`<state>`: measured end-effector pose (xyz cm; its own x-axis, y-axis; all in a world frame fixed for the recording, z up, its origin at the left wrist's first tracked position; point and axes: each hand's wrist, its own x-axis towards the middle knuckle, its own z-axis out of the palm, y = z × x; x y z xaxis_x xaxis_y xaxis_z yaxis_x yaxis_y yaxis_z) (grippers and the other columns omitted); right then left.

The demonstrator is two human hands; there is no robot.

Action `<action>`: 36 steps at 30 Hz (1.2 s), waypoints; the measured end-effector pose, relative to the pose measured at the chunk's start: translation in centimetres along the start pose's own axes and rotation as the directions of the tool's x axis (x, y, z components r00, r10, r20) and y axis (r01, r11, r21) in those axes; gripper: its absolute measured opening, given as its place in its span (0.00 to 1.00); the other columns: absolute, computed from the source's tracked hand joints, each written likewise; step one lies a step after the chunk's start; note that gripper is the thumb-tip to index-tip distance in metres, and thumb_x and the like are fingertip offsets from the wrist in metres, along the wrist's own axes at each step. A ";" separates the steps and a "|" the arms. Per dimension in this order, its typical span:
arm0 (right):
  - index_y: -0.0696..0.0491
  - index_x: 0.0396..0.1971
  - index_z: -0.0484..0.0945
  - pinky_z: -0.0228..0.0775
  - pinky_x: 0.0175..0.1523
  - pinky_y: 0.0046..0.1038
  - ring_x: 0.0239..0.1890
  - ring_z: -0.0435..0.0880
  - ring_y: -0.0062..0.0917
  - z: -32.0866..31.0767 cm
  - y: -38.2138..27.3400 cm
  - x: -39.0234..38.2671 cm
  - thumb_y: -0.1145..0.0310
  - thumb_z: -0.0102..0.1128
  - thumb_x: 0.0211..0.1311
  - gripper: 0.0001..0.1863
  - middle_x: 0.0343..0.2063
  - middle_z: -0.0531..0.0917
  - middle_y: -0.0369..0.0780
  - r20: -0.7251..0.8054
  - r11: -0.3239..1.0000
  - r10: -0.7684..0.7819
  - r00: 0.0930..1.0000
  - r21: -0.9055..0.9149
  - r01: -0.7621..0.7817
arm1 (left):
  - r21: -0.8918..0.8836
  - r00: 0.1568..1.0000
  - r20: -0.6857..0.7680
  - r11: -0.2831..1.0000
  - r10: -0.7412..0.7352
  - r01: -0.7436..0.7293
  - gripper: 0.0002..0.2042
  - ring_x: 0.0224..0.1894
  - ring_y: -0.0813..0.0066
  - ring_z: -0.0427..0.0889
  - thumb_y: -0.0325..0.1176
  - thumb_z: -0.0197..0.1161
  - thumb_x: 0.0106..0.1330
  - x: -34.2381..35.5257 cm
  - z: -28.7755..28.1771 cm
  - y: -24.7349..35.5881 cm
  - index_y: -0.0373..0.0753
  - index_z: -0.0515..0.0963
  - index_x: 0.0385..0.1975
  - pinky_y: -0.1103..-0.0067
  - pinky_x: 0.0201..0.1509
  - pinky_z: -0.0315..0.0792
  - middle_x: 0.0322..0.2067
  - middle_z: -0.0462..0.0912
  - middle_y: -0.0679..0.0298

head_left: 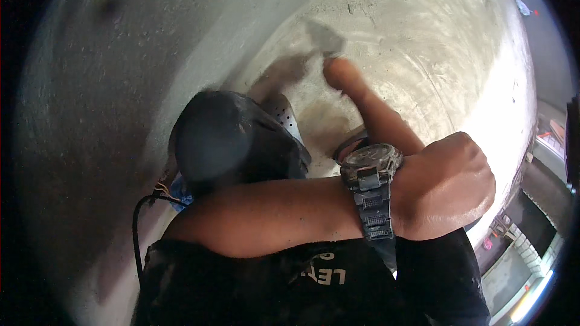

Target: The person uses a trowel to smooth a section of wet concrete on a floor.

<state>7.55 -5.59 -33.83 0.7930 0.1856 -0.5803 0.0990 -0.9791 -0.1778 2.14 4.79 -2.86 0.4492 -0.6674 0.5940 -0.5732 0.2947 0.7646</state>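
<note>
My right hand (343, 75) is closed around a trowel and reaches forward, low over the pale cement surface (411, 54). The grey blade of the trowel (326, 37) lies close to that surface and is blurred by motion. My left forearm crosses in front of me from left to right, with a dark, dusty watch at the wrist. Beyond the watch, my left hand (447, 187) is closed in a fist above my dark clothing, knuckles outward. Its fingertips are hidden, and so is anything they may hold.
A dark-clothed knee (217, 133) rises at the left. Near it are a perforated light shoe (285, 118) and a dark sandal (347, 145). A rough grey wall (115, 84) stands to the left. A black cable (138, 229) loops beside me. Light-coloured blocks (525, 250) appear at far right.
</note>
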 end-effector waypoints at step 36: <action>0.56 0.50 0.79 0.81 0.48 0.47 0.40 0.87 0.53 -2.3 -0.8 -1.3 0.65 0.39 0.74 0.19 0.40 0.86 0.54 0.036 0.993 -0.119 0.992 0.026 0.118 | 0.100 0.992 -0.125 0.995 0.024 -0.012 0.07 0.26 0.63 0.82 0.32 0.60 0.56 -1.1 0.1 0.1 0.40 0.81 0.19 0.67 0.35 0.71 0.19 0.81 0.60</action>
<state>7.85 -5.22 -31.12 0.7532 0.3036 -0.5835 0.1761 -0.9478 -0.2658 1.54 5.53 -3.46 0.5171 -0.5694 0.6390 -0.6444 0.2323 0.7285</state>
